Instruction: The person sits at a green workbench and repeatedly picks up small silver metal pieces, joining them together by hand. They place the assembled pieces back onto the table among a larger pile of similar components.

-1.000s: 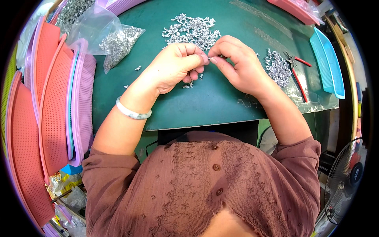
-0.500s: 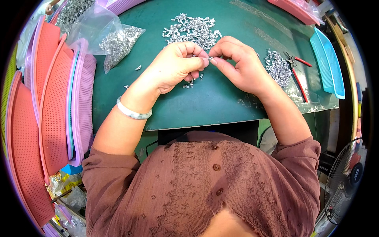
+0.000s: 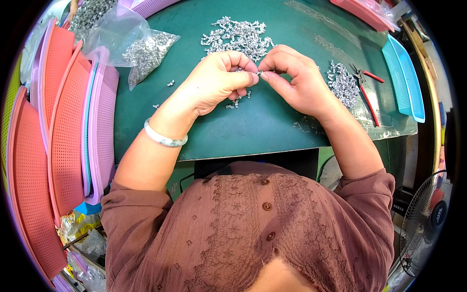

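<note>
Small metal piece [image 3: 260,73] pinched at both ends
Left hand [image 3: 214,82], right hand [image 3: 297,80] equally near, fingers closed on it; over the table [image 3: 272,131], inside its near edge; long axis left to right

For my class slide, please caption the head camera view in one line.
Left hand and right hand hold a small metal part over a green table, pliers nearby.

We see shiny metal fittings [image 3: 238,40] at upper centre, a smooth but scuffed worktop [image 3: 243,132] beneath, a glossy clear plastic bag [image 3: 114,44] at upper left, and crinkled matt shirt cloth [image 3: 219,219] at lower centre.
</note>
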A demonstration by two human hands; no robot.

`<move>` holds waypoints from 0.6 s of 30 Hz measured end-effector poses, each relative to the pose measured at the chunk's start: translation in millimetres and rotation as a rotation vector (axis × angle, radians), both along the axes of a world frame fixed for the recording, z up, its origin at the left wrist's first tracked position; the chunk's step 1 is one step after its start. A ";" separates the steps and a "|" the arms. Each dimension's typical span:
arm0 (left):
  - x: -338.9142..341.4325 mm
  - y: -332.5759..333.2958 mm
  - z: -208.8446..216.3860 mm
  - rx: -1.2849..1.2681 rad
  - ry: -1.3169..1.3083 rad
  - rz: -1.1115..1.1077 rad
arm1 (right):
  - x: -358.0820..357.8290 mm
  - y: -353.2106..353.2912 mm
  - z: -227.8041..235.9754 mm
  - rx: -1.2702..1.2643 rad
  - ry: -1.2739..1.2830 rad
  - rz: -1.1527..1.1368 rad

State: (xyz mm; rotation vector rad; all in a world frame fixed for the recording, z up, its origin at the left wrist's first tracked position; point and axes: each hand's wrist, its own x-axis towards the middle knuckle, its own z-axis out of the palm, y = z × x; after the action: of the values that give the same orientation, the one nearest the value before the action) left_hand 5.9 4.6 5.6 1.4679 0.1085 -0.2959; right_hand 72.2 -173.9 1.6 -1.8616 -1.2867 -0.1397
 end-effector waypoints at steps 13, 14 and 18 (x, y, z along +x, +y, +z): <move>5.3 10.1 -2.4 -0.325 0.028 0.100 | -6.4 2.2 -7.5 -0.175 -0.033 0.137; 5.3 10.4 -2.7 -0.343 0.019 0.109 | -7.3 3.3 -8.5 -0.201 -0.065 0.137; 4.4 9.8 -1.9 -0.371 -0.001 0.137 | -8.9 5.8 -9.5 -0.237 -0.089 0.137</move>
State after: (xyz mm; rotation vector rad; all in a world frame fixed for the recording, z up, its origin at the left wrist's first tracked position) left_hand 10.3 14.4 3.7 1.0872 0.1444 -0.1913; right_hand 63.2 -168.1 -8.0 -1.9752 -1.5432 0.0035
